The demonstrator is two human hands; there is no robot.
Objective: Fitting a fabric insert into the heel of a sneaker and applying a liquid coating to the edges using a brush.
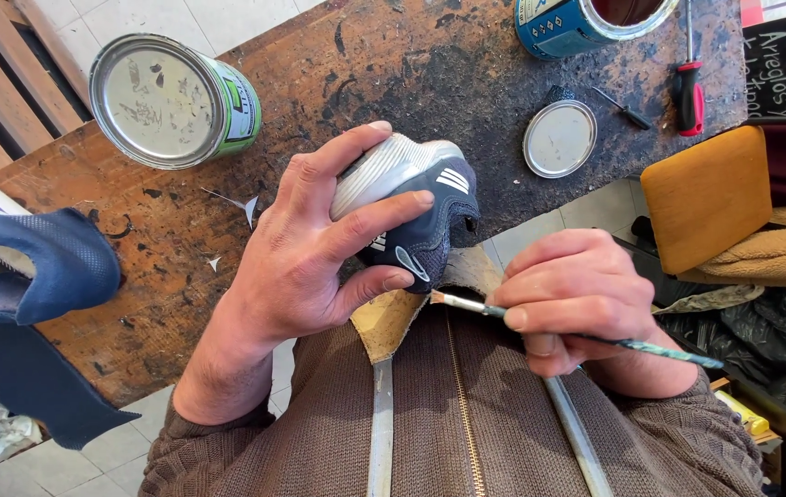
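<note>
here the left hand [319, 248] wraps around a small navy and silver sneaker [416, 198], held above the near edge of the stained wooden workbench [337, 64]. the thumb lies over the silver toe end, the other fingers curl across the navy side, and the fingertips press at the lower rim of the shoe. the right hand [572, 299] is closed around a thin paintbrush [586, 336], pinched between thumb and forefinger, with the bristle tip just beside the lower edge of the sneaker, close to the left fingertips; whether the bristles touch the shoe is hard to make out. the twisted teal handle runs out past the wrist to the right.

the bench edge runs diagonally under both hands, with tiled floor showing below it. on the bench, a closed tin with a green label [172, 101] lies on its side well to the left, a loose round lid [558, 138] sits to the right of the shoe, and an open blue can [586, 23] is cut off by the top edge. a red-handled screwdriver [687, 87] lies near the far right corner. there is bare wood between the shoe and the tin.

a navy piece of shoe upper [43, 267] hangs at the left, partly out of frame. the sole side of the sneaker is hidden behind the left palm.
</note>
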